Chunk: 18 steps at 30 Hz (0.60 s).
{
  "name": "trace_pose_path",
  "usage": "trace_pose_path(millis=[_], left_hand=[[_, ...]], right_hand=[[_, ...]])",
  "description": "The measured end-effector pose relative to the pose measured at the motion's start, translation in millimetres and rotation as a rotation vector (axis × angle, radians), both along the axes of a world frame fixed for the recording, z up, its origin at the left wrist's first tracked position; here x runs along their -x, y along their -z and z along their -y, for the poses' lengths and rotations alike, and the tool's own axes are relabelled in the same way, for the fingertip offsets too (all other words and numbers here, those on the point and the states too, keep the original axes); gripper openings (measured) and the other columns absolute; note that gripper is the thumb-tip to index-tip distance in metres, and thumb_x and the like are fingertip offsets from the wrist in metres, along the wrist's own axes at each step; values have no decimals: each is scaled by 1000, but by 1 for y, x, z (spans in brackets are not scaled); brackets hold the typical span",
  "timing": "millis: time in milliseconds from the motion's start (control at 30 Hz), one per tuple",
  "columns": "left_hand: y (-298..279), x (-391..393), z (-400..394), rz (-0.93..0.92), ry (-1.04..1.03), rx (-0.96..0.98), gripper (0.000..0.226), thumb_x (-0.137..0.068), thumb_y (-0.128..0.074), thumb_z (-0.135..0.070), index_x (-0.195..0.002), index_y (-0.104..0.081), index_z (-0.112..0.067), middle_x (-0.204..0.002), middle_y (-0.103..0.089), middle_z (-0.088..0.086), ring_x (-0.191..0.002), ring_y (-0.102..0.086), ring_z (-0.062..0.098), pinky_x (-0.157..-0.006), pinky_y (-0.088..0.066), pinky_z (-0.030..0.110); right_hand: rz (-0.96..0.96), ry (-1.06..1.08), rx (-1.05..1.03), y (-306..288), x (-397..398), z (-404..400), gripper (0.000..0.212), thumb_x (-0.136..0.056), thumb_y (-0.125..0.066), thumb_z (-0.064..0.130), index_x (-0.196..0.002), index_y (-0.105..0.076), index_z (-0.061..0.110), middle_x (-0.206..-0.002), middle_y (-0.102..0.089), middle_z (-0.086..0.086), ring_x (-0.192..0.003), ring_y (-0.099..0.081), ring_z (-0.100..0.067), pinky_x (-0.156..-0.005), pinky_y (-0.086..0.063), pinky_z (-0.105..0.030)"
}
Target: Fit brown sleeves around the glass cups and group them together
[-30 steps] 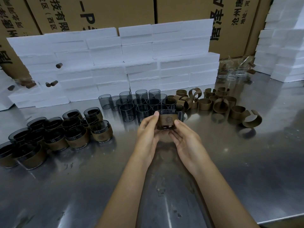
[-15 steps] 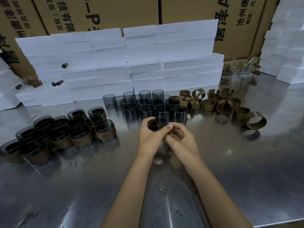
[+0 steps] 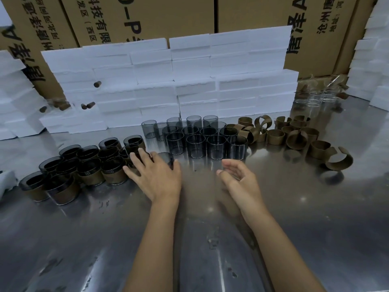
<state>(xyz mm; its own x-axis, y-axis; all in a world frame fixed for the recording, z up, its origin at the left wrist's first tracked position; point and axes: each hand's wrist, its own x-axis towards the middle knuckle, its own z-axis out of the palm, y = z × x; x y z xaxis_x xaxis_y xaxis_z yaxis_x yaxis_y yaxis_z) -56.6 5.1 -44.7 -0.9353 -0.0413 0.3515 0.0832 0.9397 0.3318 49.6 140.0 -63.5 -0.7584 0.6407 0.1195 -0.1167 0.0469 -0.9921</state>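
My left hand (image 3: 155, 178) lies palm down on a dark glass cup with a brown sleeve (image 3: 166, 158). The cup sits between its thumb and forefinger, and only the rim shows. It stands at the right end of the group of sleeved cups (image 3: 90, 171) on the left of the steel table (image 3: 294, 207). My right hand (image 3: 239, 180) hovers just right of centre, empty, fingers loosely curled. Behind the hands stand several bare smoky glass cups (image 3: 195, 144). To their right lie several loose brown sleeves (image 3: 294, 138).
White foam blocks (image 3: 189, 81) form a wall behind the cups, with more stacked at the left and right edges. Cardboard boxes (image 3: 252, 13) stand behind them. Clear glass pieces (image 3: 315, 98) lie at the back right. Small brown cylinders (image 3: 88, 105) rest on the foam.
Both hands held the sleeved cup at centre. My left hand has now carried it left to the sleeved group, and my right hand has let go and drawn away to the right.
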Motion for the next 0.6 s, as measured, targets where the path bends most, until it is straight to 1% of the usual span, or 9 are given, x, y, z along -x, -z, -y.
trace_pose_path(millis=[100,167,200,267,367,433,467,533,600], left_hand=[[2,6,5,40,40,-95,74,-101,-48,-59,-159,-34,-15,-171,-20,9,-159,-5,29,-124,5,58],[4,7,5,32,38,-131,70,-102,-49,-55,-159,-34,-17,-170,-21,10,-159,-6,28,-124,7,57],[4,7,4,7,34,-141,66,-103,-50,-50,-158,-34,-17,-170,-22,12,-159,-7,28,-124,8,57],[5,8,0,-66,34,-152,59,-103,-55,-34,-157,-37,-18,-168,-27,12,-159,-8,27,-124,12,55],[2,10,-11,-178,107,-75,69,-93,-62,-10,-157,-36,-16,-167,-30,11,-159,-11,27,-125,13,48],[-3,13,-22,-211,214,-56,70,-91,-61,-6,-156,-37,-13,-166,-31,14,-158,-15,29,-128,7,44],[-6,16,-27,-188,250,-50,68,-93,-59,-6,-157,-36,-12,-166,-31,15,-157,-18,31,-129,1,43],[-15,28,-36,-64,247,5,65,-96,-56,-13,-157,-34,-14,-164,-31,17,-154,-22,33,-127,-10,44],[-27,40,-41,95,191,108,56,-98,-55,-25,-152,-39,-17,-157,-40,19,-149,-29,35,-123,-19,47]], right_hand=[[-10,1,8,0,0,0,25,-92,-73,8,-102,-67,30,-117,-68,4,-116,-63,-14,-110,-48,-38],[-13,-1,22,-1,0,0,24,-93,-72,8,-102,-67,29,-118,-69,4,-116,-63,-14,-110,-48,-38],[-15,-2,31,-1,-1,-1,24,-93,-72,8,-102,-67,29,-117,-69,5,-116,-63,-14,-110,-48,-38],[-21,-5,45,-1,-1,-1,24,-93,-71,7,-100,-67,30,-116,-69,6,-116,-63,-13,-109,-49,-36],[-31,-8,50,-2,0,0,23,-93,-71,6,-100,-67,27,-113,-69,5,-114,-64,-14,-107,-49,-33],[-39,-6,60,-3,0,0,22,-93,-71,4,-100,-67,24,-111,-69,5,-112,-64,-14,-106,-49,-32],[-40,-5,61,-3,0,0,21,-93,-70,4,-100,-67,24,-110,-69,6,-111,-64,-13,-105,-50,-31],[-37,-7,63,-4,1,0,21,-93,-70,5,-99,-68,25,-108,-69,8,-108,-64,-8,-102,-50,-28],[-41,-2,72,-3,1,-2,21,-93,-70,5,-97,-68,26,-105,-70,10,-102,-64,-2,-100,-50,-26]])
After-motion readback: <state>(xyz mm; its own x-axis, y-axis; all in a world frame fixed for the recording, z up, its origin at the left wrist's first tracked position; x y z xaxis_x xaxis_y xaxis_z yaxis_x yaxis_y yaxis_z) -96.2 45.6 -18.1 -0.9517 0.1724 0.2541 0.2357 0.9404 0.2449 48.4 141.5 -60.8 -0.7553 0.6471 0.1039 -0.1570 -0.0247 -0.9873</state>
